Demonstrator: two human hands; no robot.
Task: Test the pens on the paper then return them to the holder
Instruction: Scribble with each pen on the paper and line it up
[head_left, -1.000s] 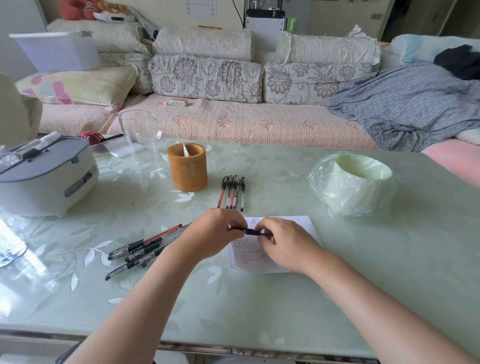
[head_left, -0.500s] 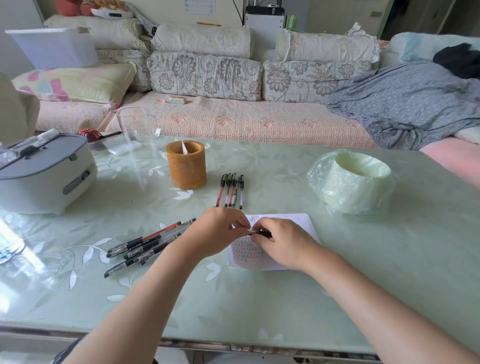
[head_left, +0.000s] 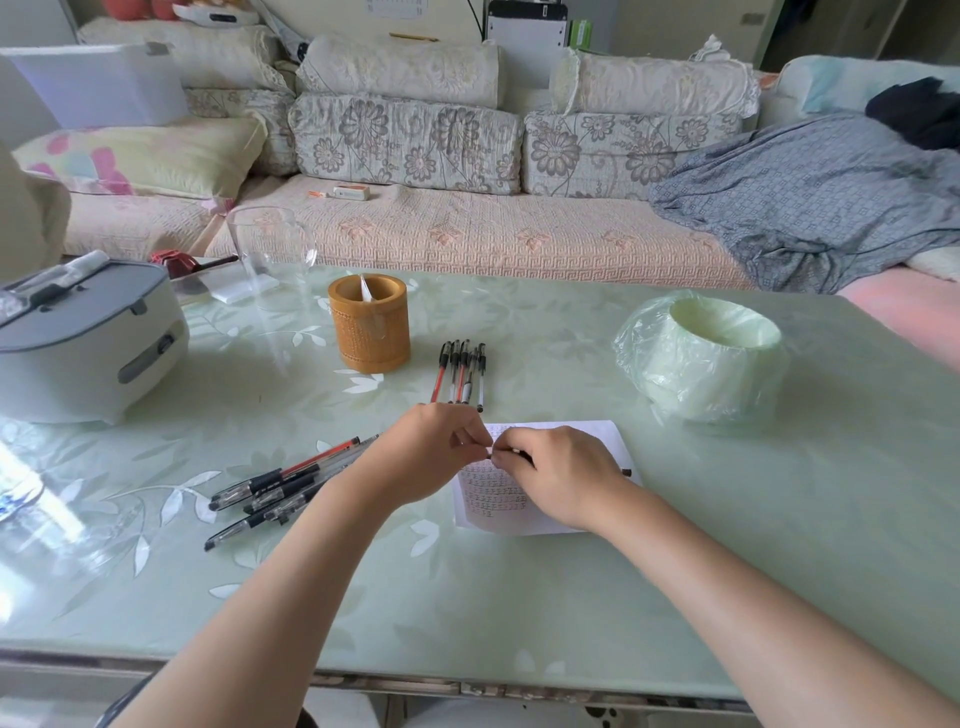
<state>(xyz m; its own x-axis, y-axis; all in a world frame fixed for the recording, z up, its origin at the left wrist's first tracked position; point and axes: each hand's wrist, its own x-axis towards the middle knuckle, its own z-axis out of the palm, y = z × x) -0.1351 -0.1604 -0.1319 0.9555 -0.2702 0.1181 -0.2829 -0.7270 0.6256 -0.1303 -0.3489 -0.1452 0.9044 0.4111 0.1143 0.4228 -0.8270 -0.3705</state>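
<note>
1. Pale-green glass table (head_left: 519, 597) with a leaf pattern fills my view, and the work sits at its middle.
2. On my feed, the pen (head_left: 519, 454) is held level just above the paper (head_left: 491, 499), most of its barrel hidden by fingers; a dark tip pokes out past the right wrist.
3. The right hand (head_left: 561, 478) is curled round the pen's barrel, knuckles up, over the sheet.
4. The left hand (head_left: 431, 452) meets it fingertip to fingertip, thumb and fingers pinched together on the pen's left end; I cannot tell whether that end is a cap.
5. The paper lies flat on the table under the right hand, rows of small test marks showing on its left half.
6. Just beyond the hands, a row of pens (head_left: 462, 371) lies side by side, tips toward me, red and black mixed.
7. To the left, partly under the left forearm, a loose pile of pens (head_left: 280, 486) fans out across the glass.
8. The holder (head_left: 370, 325), a brown woven-look cylinder, stands upright left of the row, near it but apart.
9. Farther right sits a pale green roll wrapped in plastic (head_left: 701, 358); at far left a white and grey appliance (head_left: 83, 338).
10. A clear glass (head_left: 270, 249) stands behind the holder, and a sofa (head_left: 467, 228) with floral cushions runs along the back.
</note>
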